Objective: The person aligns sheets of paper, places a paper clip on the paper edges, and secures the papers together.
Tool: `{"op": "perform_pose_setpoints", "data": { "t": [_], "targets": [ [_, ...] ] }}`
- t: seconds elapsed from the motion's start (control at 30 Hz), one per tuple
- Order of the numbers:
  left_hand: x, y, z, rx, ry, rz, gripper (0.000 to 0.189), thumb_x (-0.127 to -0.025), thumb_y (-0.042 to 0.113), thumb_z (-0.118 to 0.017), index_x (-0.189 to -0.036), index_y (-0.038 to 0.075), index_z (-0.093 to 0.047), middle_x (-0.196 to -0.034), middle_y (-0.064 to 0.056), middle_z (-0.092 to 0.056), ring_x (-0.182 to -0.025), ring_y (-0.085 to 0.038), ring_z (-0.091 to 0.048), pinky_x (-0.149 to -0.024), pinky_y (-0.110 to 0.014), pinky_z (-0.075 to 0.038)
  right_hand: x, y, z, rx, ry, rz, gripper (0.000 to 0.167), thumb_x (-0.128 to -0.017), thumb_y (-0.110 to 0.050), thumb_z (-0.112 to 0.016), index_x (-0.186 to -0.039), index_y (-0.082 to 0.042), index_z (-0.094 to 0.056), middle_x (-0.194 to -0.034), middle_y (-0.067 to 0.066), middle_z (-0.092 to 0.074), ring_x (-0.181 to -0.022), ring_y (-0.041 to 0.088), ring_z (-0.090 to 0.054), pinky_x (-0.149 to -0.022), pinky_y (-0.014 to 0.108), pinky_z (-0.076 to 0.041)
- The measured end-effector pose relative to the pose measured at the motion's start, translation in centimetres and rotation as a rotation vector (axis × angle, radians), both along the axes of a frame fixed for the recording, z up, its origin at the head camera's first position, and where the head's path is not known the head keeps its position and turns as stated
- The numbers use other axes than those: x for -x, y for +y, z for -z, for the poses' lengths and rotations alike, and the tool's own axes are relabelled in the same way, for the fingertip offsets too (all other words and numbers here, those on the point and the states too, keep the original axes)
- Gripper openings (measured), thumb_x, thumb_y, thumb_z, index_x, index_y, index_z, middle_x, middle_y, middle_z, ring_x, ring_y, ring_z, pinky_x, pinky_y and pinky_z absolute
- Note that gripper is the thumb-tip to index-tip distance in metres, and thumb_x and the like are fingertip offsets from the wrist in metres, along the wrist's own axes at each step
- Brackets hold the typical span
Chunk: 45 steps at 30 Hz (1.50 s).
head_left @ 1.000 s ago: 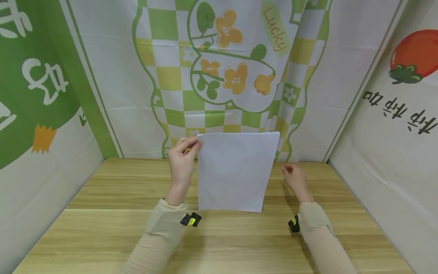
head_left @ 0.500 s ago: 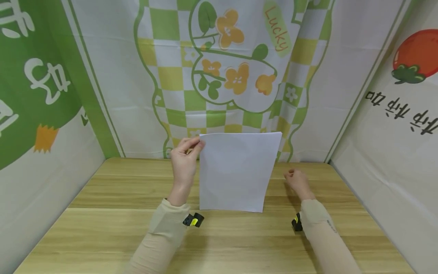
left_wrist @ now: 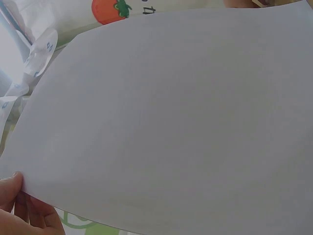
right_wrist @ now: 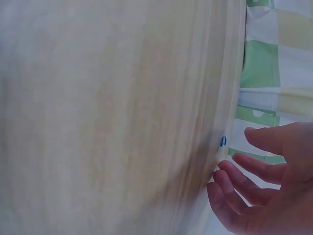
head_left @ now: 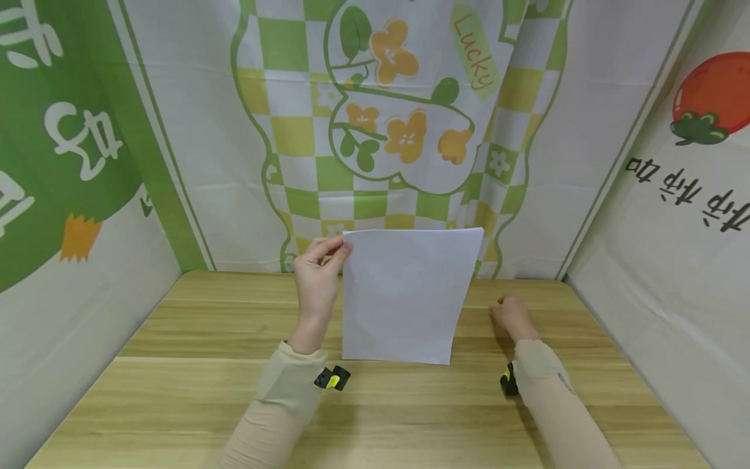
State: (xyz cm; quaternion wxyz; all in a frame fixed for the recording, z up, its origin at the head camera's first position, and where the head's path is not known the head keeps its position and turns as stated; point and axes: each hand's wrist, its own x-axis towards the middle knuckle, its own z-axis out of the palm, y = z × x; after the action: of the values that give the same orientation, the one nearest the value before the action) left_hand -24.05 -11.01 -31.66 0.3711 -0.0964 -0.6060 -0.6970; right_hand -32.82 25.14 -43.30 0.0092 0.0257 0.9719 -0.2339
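A blank white sheet of paper (head_left: 407, 296) stands nearly upright above the table in the head view, its lower edge near the wood. My left hand (head_left: 316, 277) pinches its upper left corner between thumb and fingers. In the left wrist view the paper (left_wrist: 166, 117) fills most of the picture, with the left thumb and fingers at its lower left edge. To the right of the paper, apart from it, my right hand (head_left: 513, 316) is over the table. The right wrist view shows that right hand (right_wrist: 264, 181) with loosely bent fingers and nothing between them.
The wooden table (head_left: 176, 391) spreads under both hands. Behind it hangs a green and yellow checked curtain (head_left: 293, 137); printed cloth walls (head_left: 656, 280) close both sides. A tiny blue spot (right_wrist: 223, 141), its kind unclear, lies near the table's edge in the right wrist view.
My right hand has lowered slightly and drawn a little toward me, to the right. The left hand and the paper stay almost where they were; the whole view has shifted slightly.
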Motion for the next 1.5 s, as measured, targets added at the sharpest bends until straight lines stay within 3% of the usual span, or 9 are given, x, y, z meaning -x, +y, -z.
{"op": "perform_pose_setpoints", "data": {
  "t": [0.27,0.7,0.97,1.5],
  "targets": [
    [-0.2,0.0,-0.2,0.023,-0.047,0.004,0.015,-0.081,0.004,-0.073,-0.093,-0.006,-0.072,-0.077,0.012,-0.063,-0.078,-0.007,-0.057,-0.069,-0.016,-0.047,0.5,0.1,0.4,-0.027,0.041,0.01,0.035,-0.094,-0.013,-0.051,-0.114,0.015,-0.054,-0.118,0.034,-0.056,-0.111,0.05,-0.051,-0.096,0.053,-0.042],
    [-0.3,-0.1,-0.3,0.024,-0.049,-0.002,0.015,-0.081,0.004,-0.073,-0.092,-0.006,-0.072,-0.077,0.013,-0.063,-0.077,-0.006,-0.057,-0.068,-0.016,-0.047,0.9,-0.1,0.3,-0.065,0.056,0.018,0.03,-0.091,-0.01,-0.055,-0.11,0.013,-0.06,-0.112,0.031,-0.06,-0.105,0.048,-0.054,-0.091,0.053,-0.045],
    [-2.6,0.4,-2.3,0.023,-0.089,0.037,0.016,-0.082,-0.002,-0.07,-0.095,-0.012,-0.069,-0.078,0.008,-0.062,-0.077,-0.005,-0.055,-0.07,-0.015,-0.046,1.3,0.2,0.5,-0.039,0.038,0.043,0.029,-0.089,-0.009,-0.055,-0.109,0.011,-0.062,-0.114,0.031,-0.059,-0.107,0.047,-0.054,-0.091,0.052,-0.046],
    [-2.6,0.4,-2.3,0.018,-0.095,0.044,0.017,-0.082,-0.003,-0.069,-0.095,-0.013,-0.069,-0.077,0.01,-0.061,-0.077,-0.005,-0.055,-0.07,-0.014,-0.046,1.8,0.3,1.1,-0.001,0.046,0.08,0.024,-0.084,-0.004,-0.056,-0.101,0.009,-0.067,-0.109,0.029,-0.063,-0.103,0.045,-0.057,-0.089,0.049,-0.048]
  ]
}}
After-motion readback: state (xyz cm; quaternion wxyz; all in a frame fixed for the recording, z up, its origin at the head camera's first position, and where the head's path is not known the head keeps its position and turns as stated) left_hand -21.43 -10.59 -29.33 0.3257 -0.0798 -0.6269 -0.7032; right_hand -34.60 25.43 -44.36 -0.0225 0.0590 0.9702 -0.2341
